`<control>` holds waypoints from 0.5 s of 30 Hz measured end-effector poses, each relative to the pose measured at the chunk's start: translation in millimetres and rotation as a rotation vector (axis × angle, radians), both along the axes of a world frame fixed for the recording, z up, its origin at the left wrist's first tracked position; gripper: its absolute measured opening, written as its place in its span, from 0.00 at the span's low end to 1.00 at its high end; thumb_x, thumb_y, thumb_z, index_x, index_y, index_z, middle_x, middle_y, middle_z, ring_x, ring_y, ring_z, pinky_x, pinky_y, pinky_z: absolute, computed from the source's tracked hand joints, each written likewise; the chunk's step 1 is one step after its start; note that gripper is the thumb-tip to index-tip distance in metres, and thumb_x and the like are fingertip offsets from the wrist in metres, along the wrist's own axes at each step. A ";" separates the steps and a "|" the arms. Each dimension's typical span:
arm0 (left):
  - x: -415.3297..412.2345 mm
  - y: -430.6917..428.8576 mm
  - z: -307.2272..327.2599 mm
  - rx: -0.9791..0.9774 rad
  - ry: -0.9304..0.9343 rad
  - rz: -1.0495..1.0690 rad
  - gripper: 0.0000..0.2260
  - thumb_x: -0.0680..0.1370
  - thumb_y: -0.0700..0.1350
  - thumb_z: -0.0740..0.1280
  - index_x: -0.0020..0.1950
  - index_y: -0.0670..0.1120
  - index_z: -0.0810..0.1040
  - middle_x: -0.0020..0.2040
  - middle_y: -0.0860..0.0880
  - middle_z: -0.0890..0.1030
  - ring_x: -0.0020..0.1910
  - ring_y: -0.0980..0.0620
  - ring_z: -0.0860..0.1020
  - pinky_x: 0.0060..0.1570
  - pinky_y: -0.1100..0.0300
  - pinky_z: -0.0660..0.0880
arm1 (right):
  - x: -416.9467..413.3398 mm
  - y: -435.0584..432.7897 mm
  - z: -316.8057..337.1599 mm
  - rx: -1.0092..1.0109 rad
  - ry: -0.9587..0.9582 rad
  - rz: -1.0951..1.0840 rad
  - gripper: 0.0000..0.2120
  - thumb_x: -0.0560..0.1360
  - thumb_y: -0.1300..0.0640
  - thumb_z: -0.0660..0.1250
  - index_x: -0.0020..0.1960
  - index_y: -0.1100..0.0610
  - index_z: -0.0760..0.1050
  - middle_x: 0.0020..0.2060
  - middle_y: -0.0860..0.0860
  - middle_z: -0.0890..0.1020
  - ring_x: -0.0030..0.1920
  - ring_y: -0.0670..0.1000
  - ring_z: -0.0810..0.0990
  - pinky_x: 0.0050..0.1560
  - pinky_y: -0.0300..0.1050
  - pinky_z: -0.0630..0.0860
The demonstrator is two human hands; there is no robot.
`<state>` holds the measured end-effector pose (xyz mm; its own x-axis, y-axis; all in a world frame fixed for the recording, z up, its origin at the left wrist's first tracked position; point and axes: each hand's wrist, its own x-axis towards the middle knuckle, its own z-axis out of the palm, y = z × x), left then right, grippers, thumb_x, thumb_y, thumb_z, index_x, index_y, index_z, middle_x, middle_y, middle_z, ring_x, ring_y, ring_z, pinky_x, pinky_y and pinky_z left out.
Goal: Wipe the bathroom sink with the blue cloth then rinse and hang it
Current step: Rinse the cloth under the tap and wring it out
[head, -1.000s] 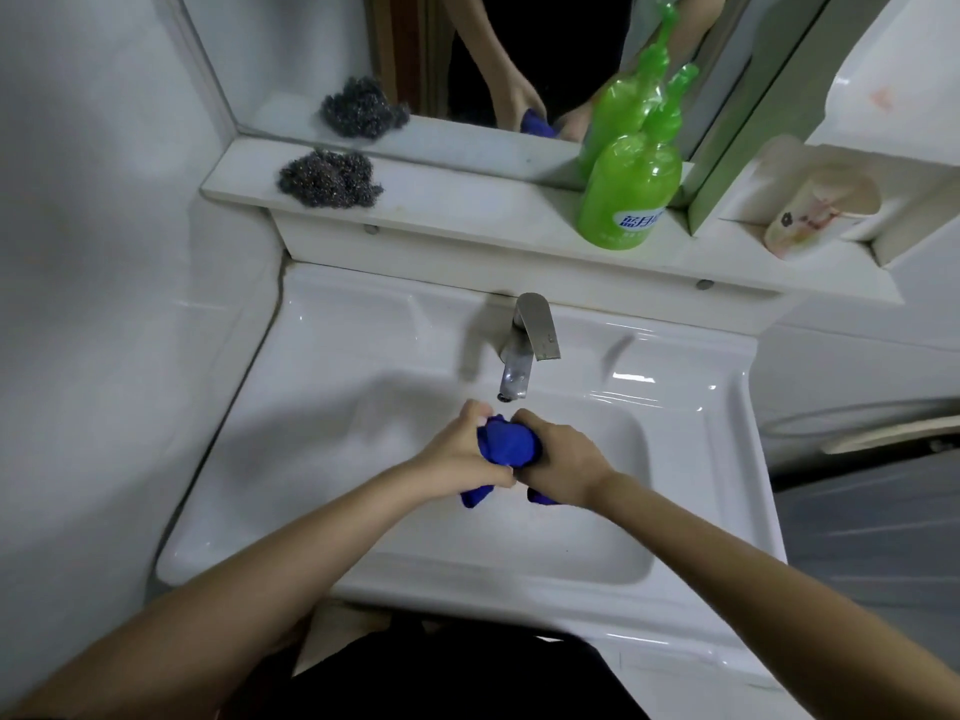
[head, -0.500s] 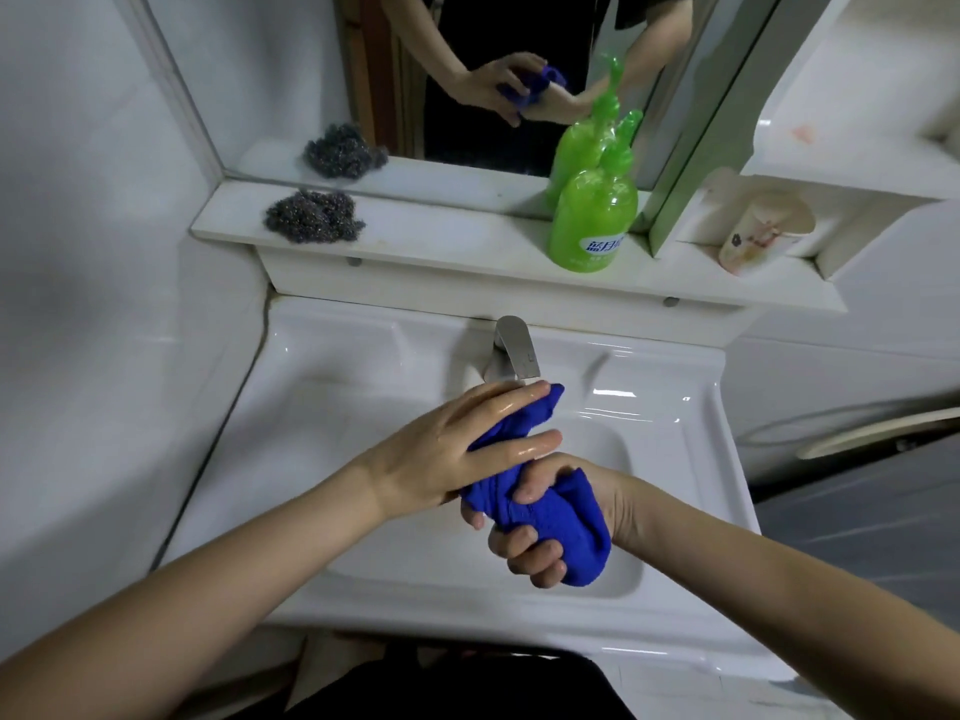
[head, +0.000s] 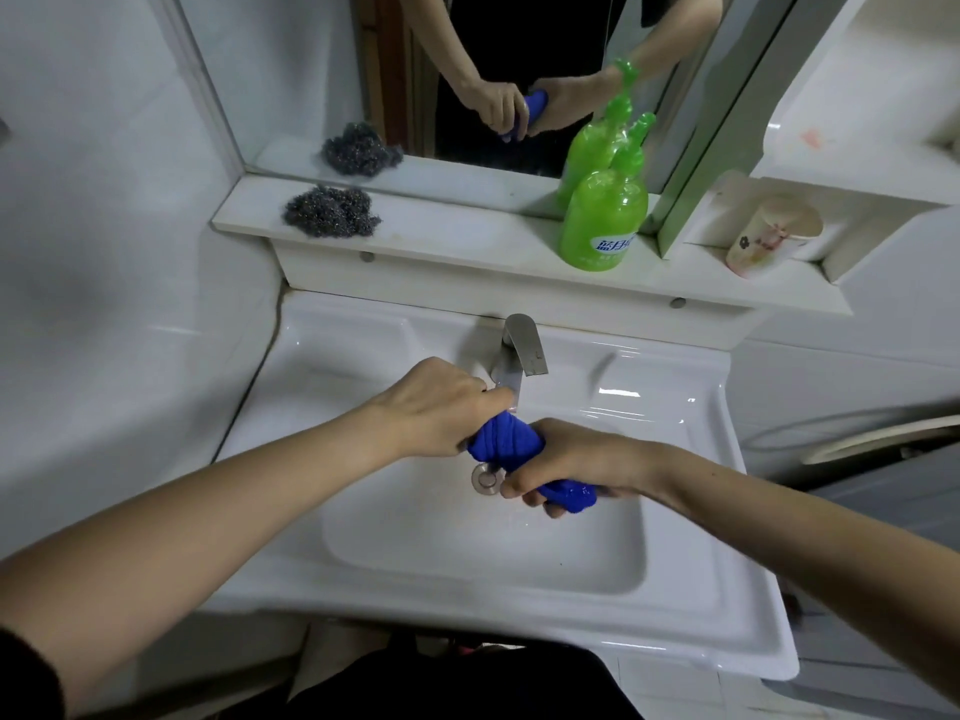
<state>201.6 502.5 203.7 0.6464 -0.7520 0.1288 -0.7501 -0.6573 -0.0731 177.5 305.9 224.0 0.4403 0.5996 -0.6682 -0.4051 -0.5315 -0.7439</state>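
The blue cloth (head: 506, 441) is twisted into a tight roll over the white sink basin (head: 395, 532), just below the metal tap (head: 522, 350). My left hand (head: 441, 405) is clenched around its upper end, close under the spout. My right hand (head: 566, 459) is clenched around its lower end, where a blue tip (head: 569, 495) sticks out past the fingers. The drain (head: 487, 478) shows beneath the cloth. I cannot tell whether water runs from the tap.
A ledge (head: 467, 241) behind the sink holds a steel-wool scourer (head: 332, 211) at the left and a green soap bottle (head: 605, 220). A paper cup (head: 774, 233) lies in a niche at the right. A mirror (head: 519, 70) is above, a white wall to the left.
My left hand, laid flat on the cloth half a second ago, now grips it in a fist. The cloth has gone from a loose bunch to a twisted roll between both hands.
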 end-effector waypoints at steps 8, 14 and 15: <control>2.6 -20.2 -12.7 -0.140 0.707 0.456 0.10 0.69 0.39 0.64 0.32 0.47 0.64 0.28 0.50 0.69 0.30 0.47 0.68 0.30 0.59 0.62 | 27.8 6.1 -5.2 -0.550 -0.867 0.340 0.15 0.71 0.59 0.67 0.56 0.60 0.69 0.42 0.56 0.80 0.34 0.55 0.76 0.33 0.48 0.73; -20.5 -35.0 -38.9 -0.762 1.384 0.817 0.12 0.66 0.34 0.66 0.33 0.46 0.64 0.27 0.47 0.65 0.24 0.50 0.59 0.27 0.63 0.54 | 46.6 6.9 -46.2 -0.725 -1.406 0.660 0.15 0.77 0.53 0.62 0.59 0.61 0.70 0.45 0.55 0.83 0.41 0.60 0.81 0.35 0.45 0.67; -25.6 -37.1 -42.3 -0.844 1.461 0.856 0.10 0.66 0.34 0.66 0.36 0.45 0.66 0.27 0.47 0.67 0.23 0.51 0.60 0.27 0.63 0.54 | 48.3 6.7 -54.0 -0.709 -1.451 0.669 0.14 0.77 0.54 0.62 0.58 0.61 0.71 0.45 0.55 0.83 0.40 0.60 0.81 0.34 0.45 0.67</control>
